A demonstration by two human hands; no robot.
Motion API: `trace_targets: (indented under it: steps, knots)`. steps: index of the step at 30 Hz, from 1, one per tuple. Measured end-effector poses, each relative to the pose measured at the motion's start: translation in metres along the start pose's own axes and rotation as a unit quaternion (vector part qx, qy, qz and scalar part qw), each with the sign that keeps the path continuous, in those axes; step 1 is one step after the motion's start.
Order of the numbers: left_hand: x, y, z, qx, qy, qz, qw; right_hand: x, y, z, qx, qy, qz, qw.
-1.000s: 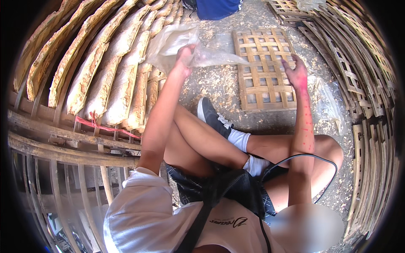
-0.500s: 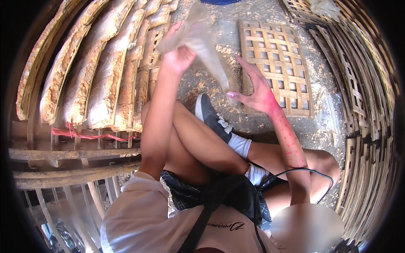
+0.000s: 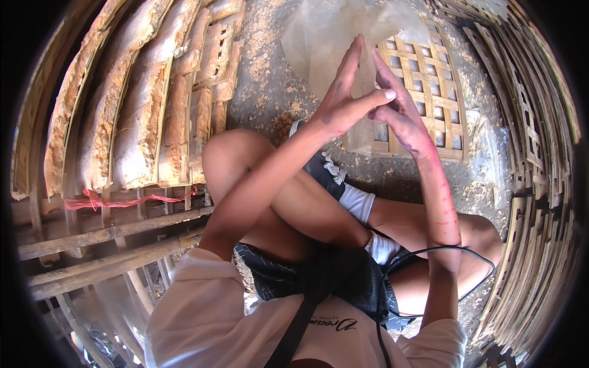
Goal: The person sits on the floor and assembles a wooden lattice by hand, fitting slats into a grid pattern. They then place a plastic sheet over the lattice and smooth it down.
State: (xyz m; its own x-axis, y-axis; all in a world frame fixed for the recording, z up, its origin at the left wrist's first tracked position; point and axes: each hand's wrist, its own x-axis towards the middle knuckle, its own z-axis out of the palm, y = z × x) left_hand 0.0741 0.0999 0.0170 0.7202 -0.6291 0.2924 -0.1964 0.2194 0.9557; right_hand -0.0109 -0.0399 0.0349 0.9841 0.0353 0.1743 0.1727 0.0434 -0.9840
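A thin, translucent plastic sheet [image 3: 313, 46], blurred in places, spreads beyond my hands and over part of a woven bamboo tray [image 3: 454, 113]. My left hand [image 3: 345, 103] reaches across toward the right with its fingers stretched out, against or just above the sheet. Close beside it, my right hand [image 3: 402, 113] also has fingers extended; the left thumb crosses in front of it. Whether any plastic is pinched between the hands is hard to see. Pink-red stains mark my right wrist and forearm.
Several bamboo trays with crusty, light-brown slabs [image 3: 144, 113] lean at the left, above bamboo rails [image 3: 110, 236] and a pink tie [image 3: 129, 199]. Stacked bamboo trays [image 3: 540, 264] line the right. Crumbs litter the floor [image 3: 257, 92]. A black cable [image 3: 472, 250] loops by my right arm.
My left hand has moved right and down, meeting my right hand, and its fingers have straightened. The plastic sheet, bunched and hanging from the left hand before, has spread out and shifted right.
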Motion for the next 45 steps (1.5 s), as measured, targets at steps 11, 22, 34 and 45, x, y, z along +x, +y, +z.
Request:
trace_targets:
  steps: [11, 22, 34, 45]
  knots:
    - [-0.015, 0.02, 0.015, -0.216, 0.191, -0.166, 0.943, 0.007, -0.017, -0.019, 0.044, -0.009, -0.061, 0.997]
    - [-0.014, 0.064, -0.047, -0.478, 0.129, -0.063, 0.866, 0.002, 0.009, 0.023, -0.22, 0.019, -0.099, 0.97]
    - [-0.063, 0.052, -0.009, -0.475, 0.22, -0.11, 0.845, 0.007, 0.017, 0.023, -0.314, -0.01, -0.104, 0.944]
    - [-0.058, 0.046, -0.026, -0.477, 0.229, -0.238, 0.815, 0.009, 0.014, 0.022, -0.318, 0.049, -0.149, 0.935]
